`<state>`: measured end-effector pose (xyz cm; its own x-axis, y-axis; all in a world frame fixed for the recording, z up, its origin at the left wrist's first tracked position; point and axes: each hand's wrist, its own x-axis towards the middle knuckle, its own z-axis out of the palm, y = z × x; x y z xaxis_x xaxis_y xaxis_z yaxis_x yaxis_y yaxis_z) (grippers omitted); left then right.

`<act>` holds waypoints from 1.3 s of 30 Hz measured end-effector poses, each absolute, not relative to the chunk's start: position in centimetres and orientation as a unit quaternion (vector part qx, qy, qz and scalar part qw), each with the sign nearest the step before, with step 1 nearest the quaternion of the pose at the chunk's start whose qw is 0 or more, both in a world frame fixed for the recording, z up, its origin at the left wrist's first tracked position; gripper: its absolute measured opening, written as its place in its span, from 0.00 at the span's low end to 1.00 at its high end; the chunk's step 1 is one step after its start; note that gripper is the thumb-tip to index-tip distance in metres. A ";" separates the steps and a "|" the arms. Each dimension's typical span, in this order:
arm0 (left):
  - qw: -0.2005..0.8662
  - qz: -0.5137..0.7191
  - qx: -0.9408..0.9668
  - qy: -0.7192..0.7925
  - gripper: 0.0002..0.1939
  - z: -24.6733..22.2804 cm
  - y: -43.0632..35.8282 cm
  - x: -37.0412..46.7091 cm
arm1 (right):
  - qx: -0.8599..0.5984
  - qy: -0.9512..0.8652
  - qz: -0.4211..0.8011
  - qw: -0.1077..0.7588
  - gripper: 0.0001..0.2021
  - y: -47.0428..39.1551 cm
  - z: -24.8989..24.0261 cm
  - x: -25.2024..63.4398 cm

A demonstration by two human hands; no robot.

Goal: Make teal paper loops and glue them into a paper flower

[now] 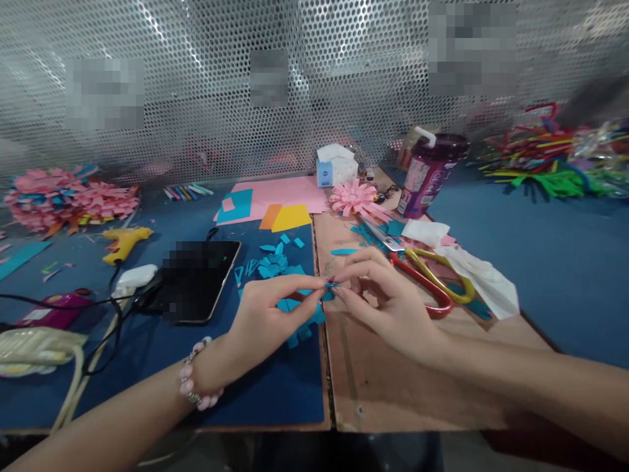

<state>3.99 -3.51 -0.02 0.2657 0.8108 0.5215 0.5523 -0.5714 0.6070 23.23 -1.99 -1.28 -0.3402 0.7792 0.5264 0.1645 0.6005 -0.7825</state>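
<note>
My left hand (pixel 275 308) and my right hand (pixel 381 295) meet over the seam between the blue mat and the brown board. Thumb and forefinger of each pinch a small blue paper piece (pixel 329 293) between them. Left of the fingertips lies a blue paper flower (pixel 273 264) with loose blue cuttings around it. More blue paper pieces (pixel 308 313) lie partly hidden under my left hand. Just beyond my right hand rest large scissors (pixel 435 278) with one red and one yellow handle loop.
A tablet or phone (pixel 201 282), yellow glue gun (pixel 126 242) and cables lie left. Behind are pink paper (pixel 289 193), a pink paper flower (pixel 354 198), tissue box (pixel 336 169) and purple cup (pixel 430 177). A crumpled white tissue (pixel 484 282) lies right, before colourful pipe cleaners (pixel 545 154).
</note>
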 end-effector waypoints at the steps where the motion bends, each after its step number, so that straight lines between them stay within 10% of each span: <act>1: 0.151 0.420 0.781 0.437 0.07 0.0 -3.5 4.0 | -0.312 -0.754 0.319 0.482 0.03 -2.0 -1.3 23.2; 17: 0.270 0.455 0.738 0.420 0.05 -0.6 -3.5 4.1 | -0.324 -0.732 0.327 0.502 0.03 -2.2 -1.1 23.2; 39: 0.158 0.436 0.805 0.370 0.03 -1.0 -3.1 3.9 | -0.280 -0.771 0.263 0.507 0.10 -2.2 -1.4 23.5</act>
